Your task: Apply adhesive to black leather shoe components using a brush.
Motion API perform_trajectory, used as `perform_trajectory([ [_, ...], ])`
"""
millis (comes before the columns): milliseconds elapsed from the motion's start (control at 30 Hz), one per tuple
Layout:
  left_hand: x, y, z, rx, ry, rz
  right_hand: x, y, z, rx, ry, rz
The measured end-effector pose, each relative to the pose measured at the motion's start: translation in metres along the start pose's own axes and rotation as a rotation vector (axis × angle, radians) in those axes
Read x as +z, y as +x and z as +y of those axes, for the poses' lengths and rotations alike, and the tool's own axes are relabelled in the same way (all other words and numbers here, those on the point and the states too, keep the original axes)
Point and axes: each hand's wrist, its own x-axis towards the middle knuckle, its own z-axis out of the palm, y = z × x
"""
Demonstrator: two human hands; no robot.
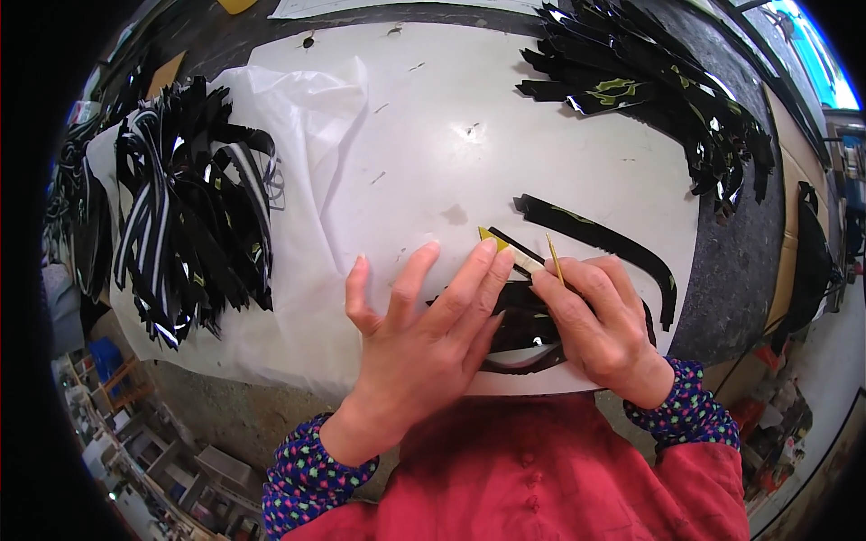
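- A heap of black strips with white stripes lies on a sheet of thin white plastic at the left edge of the round white desk, the strips fanned out and overlapping.
- The left hand rests flat near the front edge of the desk, fingers spread; its two longest fingertips press down on a narrow black strip with a yellow pointed tip and a pale stretch just beside the fingertips.
- Under both hands lies a curved black piece, partly hidden; its full outline cannot be made out.
- The right hand sits just beside the left, the two hands almost touching at the fingertips; its fingers are closed around a thin yellowish stick that stands nearly upright, its lower end pinched between thumb and forefinger close to the pale part of the strip.
- A long curved black strip lies apart from the hands toward the right edge of the desk, arcing down to the front.
- A second heap of black strips, some marked with yellow-green, covers the far right corner of the desk and spills over its edge.
- Dark sleeves with coloured dots and a red garment fill the lower edge.
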Motion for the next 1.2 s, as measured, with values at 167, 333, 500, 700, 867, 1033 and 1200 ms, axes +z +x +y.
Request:
perform_trajectory([
  [167,0.000,0.003,0.000,-0.019,-0.008,0.009,0.000,0.000,0.000,0.004,0.000,-0.004],
  [333,0.000,0.004,-0.001,-0.018,-0.019,0.019,-0.001,-0.001,0.001,0.009,0.007,-0.011],
  [500,0.000,0.005,-0.003,-0.005,-0.040,0.029,-0.009,0.001,-0.002,0.050,0.040,-0.052],
  [700,-0.001,0.006,-0.005,0.004,-0.070,0.027,-0.029,0.022,-0.010,0.261,0.292,0.056],
  [867,0.001,0.006,-0.007,0.023,-0.077,0.055,-0.002,0.032,-0.012,0.556,0.780,0.041],
  [1033,0.007,0.004,-0.007,0.024,-0.091,0.113,0.012,0.032,-0.012,0.588,0.693,0.034],
  [1200,0.010,0.003,-0.007,0.013,-0.117,0.136,0.013,0.031,-0.012,0.585,0.650,0.000],
])
